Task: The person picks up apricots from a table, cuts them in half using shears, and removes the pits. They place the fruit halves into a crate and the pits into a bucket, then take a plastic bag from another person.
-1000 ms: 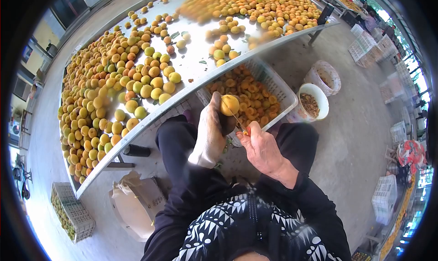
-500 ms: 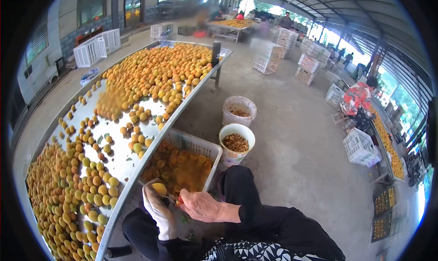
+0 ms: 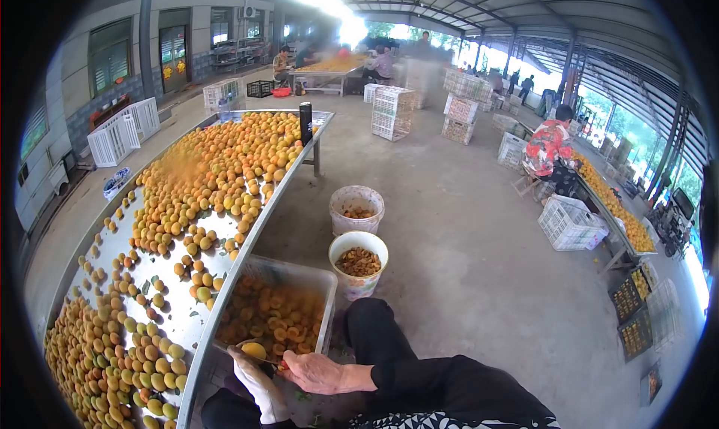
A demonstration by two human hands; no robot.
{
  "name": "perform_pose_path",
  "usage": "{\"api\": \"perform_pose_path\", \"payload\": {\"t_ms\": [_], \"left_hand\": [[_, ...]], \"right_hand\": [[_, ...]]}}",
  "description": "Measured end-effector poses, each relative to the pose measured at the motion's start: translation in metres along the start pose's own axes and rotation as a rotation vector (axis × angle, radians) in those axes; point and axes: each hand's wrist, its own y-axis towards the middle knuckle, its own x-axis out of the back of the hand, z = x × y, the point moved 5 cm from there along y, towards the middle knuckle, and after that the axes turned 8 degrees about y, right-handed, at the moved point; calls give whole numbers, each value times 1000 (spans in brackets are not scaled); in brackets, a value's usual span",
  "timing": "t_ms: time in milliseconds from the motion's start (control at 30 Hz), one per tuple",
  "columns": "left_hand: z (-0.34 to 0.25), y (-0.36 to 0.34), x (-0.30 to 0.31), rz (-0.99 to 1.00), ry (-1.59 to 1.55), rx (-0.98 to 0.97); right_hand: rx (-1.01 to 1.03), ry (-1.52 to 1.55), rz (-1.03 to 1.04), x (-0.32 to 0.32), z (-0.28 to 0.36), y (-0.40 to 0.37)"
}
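Note:
My left hand [image 3: 258, 384], in a white glove, is closed around a yellow apricot [image 3: 254, 350]. My bare right hand [image 3: 318, 373] grips a small tool [image 3: 282, 366] with a red handle; a thin part of it points toward the apricot. Its exact kind is too small to make out. Both hands are close together over the near side of a white plastic crate [image 3: 329, 298], in which halved apricots [image 3: 281, 316] lie. To the left, a metal table [image 3: 191, 242] bears many whole apricots [image 3: 217, 155].
Two buckets, a nearer one [image 3: 382, 253] and a farther one [image 3: 357, 223], hold brown pits or scraps. A person in a red patterned top [image 3: 549, 146] sits at another fruit-covered table [image 3: 610, 204] at right. Stacked crates [image 3: 392, 113] and more people are farther back.
The view has tilted up and turned slightly right, so the table and buckets appear lower and farther left. My hands stay together, still with the apricot and the red-handled tool.

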Motion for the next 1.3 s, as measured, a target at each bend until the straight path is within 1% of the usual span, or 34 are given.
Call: {"api": "perform_pose_path", "payload": {"t_ms": [67, 100, 167, 233, 300, 333, 367, 433, 467, 567, 600, 633, 667, 700, 767, 800, 833, 900, 933, 967, 1000, 1033, 1067, 1100, 1133, 1167, 1233, 1267, 1300], "left_hand": [[5, -3, 2, -69, -6, 21], [1, -5, -3, -61, -10, 25], [-14, -5, -10, -187, -108, 0], [-20, -6, -15, -217, -228, 34], [-17, -3, -19, 13, -333, 161], [-24, -7, -23, 29, -301, 90], [-23, -4, -23, 37, -306, 83], [-11, -4, -18, 53, -245, 301], [-9, -6, -18, 50, -241, 305], [-29, -9, -22, -227, -297, 141], [-25, -1, -13, -243, -286, 147], [-18, 11, 5, -205, -183, 138], [-16, 14, 22, -174, -80, 133], [-22, 10, 30, -213, -64, 146], [-48, 3, 39, -278, 110, 38], [-48, 0, 49, -277, 143, 51], [-55, -9, 56, -295, 160, 61], [-65, -25, 56, -312, 137, 144], [-60, -30, 61, -308, 166, 144], [-52, -34, 65, -281, 166, 144], [-36, -39, 70, -260, 116, 246], [-21, -43, 73, -238, 65, 353], [-12, -44, 73, -155, -53, 332], [40, -32, 93, -156, -211, 280], [44, -41, 87, -159, -216, 303], [38, -50, 87, -202, -182, 228], [10, -49, 87, -269, -92, 48], [-9, -42, 80, -281, -52, -55], [-58, -46, 61, -93, 78, 78]], "right_hand": [[26, 4, -8, -4, -1, -1], [60, 2, -19, -4, 0, -1], [79, -33, -51, -5, -2, 1], [164, -118, -122, -10, -7, -2], [140, -143, -80, -15, -16, -4], [148, -157, -89, -12, -18, -3], [151, -160, -83, -11, -19, -3], [146, -153, -75, -13, -20, -3], [132, -155, -84, -14, -22, -3], [120, -127, -117, -11, -19, -8], [120, -87, -128, -11, -15, -14], [123, -58, -98, -13, -12, -22], [83, -6, -139, -6, -9, -28], [40, 42, -181, 2, -7, -33], [-32, 40, -193, 7, -13, -39], [-79, 42, -167, 10, -10, -39], [-129, 107, -157, 12, -9, -40], [-146, 217, -157, 7, -13, -37], [-154, 217, -171, 4, -10, -32], [-166, 280, -184, -1, -4, -24], [-177, 333, -194, -2, 4, -15], [-302, 417, -51, -7, 20, -2], [-67, 320, -97, -17, 41, 8], [-22, 369, 59, -19, 73, 15], [320, 418, -9, -16, 109, 15], [394, 458, 101, -3, 134, 13], [426, 425, -74, 15, 136, 12], [336, 395, -213, 15, 112, 16], [-77, 549, -83, 17, 80, 22]]}}
